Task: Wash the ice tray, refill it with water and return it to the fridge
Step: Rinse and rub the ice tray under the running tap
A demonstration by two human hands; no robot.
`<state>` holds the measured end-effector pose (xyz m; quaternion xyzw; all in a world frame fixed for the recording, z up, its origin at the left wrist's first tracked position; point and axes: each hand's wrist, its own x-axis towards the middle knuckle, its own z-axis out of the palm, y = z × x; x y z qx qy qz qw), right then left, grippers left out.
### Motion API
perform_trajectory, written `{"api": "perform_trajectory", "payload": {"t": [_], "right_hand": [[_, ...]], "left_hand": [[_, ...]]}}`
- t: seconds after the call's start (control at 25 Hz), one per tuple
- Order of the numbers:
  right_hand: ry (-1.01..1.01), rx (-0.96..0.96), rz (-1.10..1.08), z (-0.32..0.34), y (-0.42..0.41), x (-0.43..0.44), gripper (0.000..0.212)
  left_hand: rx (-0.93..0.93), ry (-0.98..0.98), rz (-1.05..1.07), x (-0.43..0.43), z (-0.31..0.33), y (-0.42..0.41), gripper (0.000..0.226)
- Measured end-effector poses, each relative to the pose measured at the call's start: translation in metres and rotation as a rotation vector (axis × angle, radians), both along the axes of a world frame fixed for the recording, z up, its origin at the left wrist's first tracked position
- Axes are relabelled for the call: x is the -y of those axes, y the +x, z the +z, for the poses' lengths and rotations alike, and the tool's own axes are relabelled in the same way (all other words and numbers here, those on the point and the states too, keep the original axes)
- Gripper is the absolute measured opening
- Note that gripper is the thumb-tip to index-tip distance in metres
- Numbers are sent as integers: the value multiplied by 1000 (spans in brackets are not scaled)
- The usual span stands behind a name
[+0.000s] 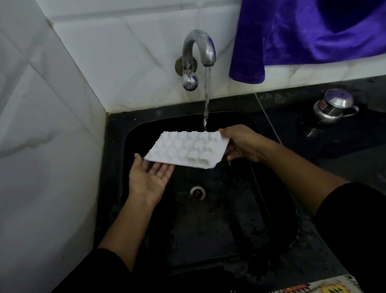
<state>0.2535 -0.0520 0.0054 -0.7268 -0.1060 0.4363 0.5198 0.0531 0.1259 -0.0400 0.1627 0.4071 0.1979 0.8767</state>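
The right grip pinches the right end of the white plastic ice tray, bumpy underside up, over the black sink. The left grip lies spread, palm up, beneath its left corner. Water from the curved chrome tap falls by its far edge.

Matt white plastic ice tray; shiny metal tap; dark wet-gloss sink; velvety purple cloth.

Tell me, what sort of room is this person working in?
Most likely a home kitchen: a wall tap runs water into a black sink set in a dark counter, a lidded steel pot stands on that counter, and the right hand holds an ice tray by the water.
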Motion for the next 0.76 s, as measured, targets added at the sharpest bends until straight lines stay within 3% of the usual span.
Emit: {"api": "perform_trajectory", "payload": {"t": [0.2,0.28,0.4,0.6,0.76], "right_hand": [[40,-44,2,-18,-47,-11,22],[-56,71,80,-23,-44,-15,22],[-237,228,198,-31,-19,-19,33],[-263,264,106,-49,0,-47,41],[-292,242,252,-54,-4,-48,43]], "left_hand": [[-122,225,-253,31,-9,48,43],[-238,289,-239,31,-18,58,37],[-240,322,-274,32,-27,62,33],[-241,347,-280,24,-27,64,31],[-266,336,-218,8,-28,70,31]]}}
